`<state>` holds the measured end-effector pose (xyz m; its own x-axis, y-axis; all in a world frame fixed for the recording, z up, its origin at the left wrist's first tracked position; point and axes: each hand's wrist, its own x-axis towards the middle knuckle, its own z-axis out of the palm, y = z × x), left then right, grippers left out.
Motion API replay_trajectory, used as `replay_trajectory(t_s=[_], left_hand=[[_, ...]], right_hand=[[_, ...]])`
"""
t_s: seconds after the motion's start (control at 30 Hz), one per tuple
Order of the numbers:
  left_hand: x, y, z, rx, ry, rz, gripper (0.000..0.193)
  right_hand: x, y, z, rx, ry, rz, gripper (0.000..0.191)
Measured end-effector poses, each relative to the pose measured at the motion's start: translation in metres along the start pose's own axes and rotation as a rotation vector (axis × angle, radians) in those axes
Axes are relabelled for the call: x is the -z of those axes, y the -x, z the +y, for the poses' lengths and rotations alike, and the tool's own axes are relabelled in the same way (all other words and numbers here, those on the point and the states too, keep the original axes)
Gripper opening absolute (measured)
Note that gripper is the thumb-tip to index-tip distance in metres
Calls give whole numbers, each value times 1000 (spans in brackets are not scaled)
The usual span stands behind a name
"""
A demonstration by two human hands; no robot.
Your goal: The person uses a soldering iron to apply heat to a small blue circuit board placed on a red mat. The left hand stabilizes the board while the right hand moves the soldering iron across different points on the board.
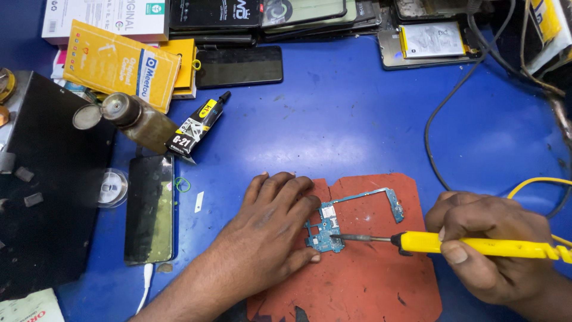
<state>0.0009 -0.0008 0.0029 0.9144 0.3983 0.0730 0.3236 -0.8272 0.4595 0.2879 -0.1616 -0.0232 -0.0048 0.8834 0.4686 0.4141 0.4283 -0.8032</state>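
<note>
Circuit board (329, 229), blue and L-shaped, lies flat on our red work mat (369, 280) in the middle of the blue bench (345, 119). Our left hand (271, 223) rests palm down over its left edge, fingers loosely together, pinning it. Our right hand (494, 250) comes in from the right, fingers clamped on a yellow soldering iron (476, 244) held nearly level, its metal tip touching the board. Further left we've got a dark phone (149, 209), a glue tube (196, 126) and a brown bottle (137, 119) tipped on its side.
</note>
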Motion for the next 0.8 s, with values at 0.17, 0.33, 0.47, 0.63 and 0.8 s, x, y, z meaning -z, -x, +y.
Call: replay_trajectory(t_s=[0.17, 0.33, 0.47, 0.63, 0.8], left_hand=[[-1, -1, 0, 5, 7, -6, 69], [0, 0, 0, 0, -2, 0, 68], [1, 0, -1, -9, -4, 3, 69], [1, 0, -1, -8, -3, 11, 70], [0, 0, -1, -4, -1, -1, 71]], right_hand=[[-2, -1, 0, -7, -48, 24, 9], [-1, 1, 1, -21, -38, 35, 7], [1, 1, 2, -5, -22, 30, 8], [1, 2, 3, -20, 6, 43, 8], [2, 3, 2, -60, 12, 44, 8]])
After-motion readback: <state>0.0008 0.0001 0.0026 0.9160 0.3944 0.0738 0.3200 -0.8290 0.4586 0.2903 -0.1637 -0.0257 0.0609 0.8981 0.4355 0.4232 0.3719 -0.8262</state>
